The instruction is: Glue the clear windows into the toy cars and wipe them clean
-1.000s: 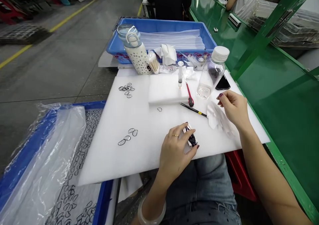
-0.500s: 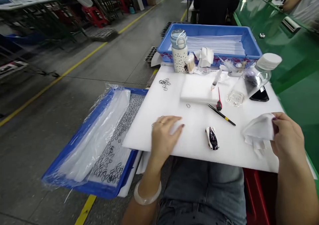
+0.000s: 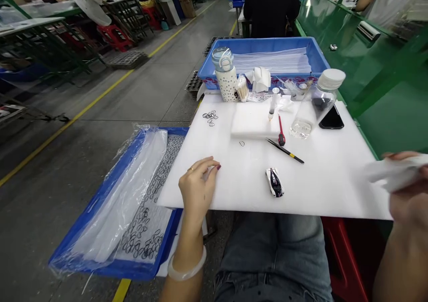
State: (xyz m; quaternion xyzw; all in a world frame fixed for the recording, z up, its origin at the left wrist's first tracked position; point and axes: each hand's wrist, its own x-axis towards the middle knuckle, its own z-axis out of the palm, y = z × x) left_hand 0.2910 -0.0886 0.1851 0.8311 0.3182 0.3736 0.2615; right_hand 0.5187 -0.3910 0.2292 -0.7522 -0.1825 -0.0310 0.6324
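My left hand hovers over the left front of the white foam-topped table, thumb and fingertips pinched together. Whatever may be between them is too small to make out. At the right edge, smeared by motion, my right hand grips a crumpled white tissue. A small white and black toy car stands on the foam between my hands. Behind it lie black tweezers with a yellow band and a red-handled tool. One thin black ring sits alone near a foam block.
A syringe leans on the block. Further back stand a clear bottle, a phone, a dotted flask, cotton swabs and a blue bin. Black rings fill a blue tray at left; more lie on the table.
My right hand has moved right with the tissue, lifting it off the table. My left hand has shifted left and its fingers have closed into a pinch. The view has turned slightly.
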